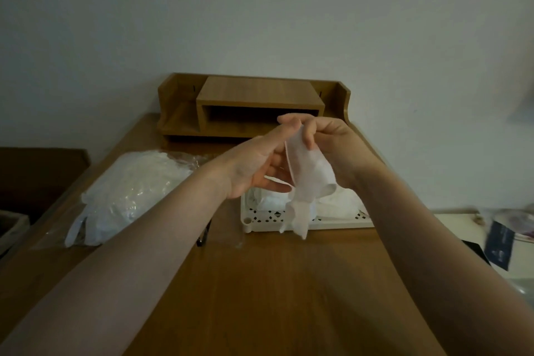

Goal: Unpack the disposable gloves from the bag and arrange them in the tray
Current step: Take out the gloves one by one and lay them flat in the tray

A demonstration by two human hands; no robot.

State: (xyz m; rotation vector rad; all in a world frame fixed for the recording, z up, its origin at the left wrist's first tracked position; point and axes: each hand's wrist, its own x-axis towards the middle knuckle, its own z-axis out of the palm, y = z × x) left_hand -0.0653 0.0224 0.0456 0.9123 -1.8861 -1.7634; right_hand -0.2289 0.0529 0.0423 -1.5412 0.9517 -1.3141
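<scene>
My left hand (260, 165) and right hand (326, 141) both pinching one glove (309, 179) above the tray (289, 224), long axis vertical, fingers toward 6 o'clock, one bag (130, 191) at 9 o'clock

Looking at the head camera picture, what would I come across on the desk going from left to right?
Clear bag of gloves → dark pen-like item → white tray with gloves already in it → cluttered white surface off the desk's right edge.
</scene>
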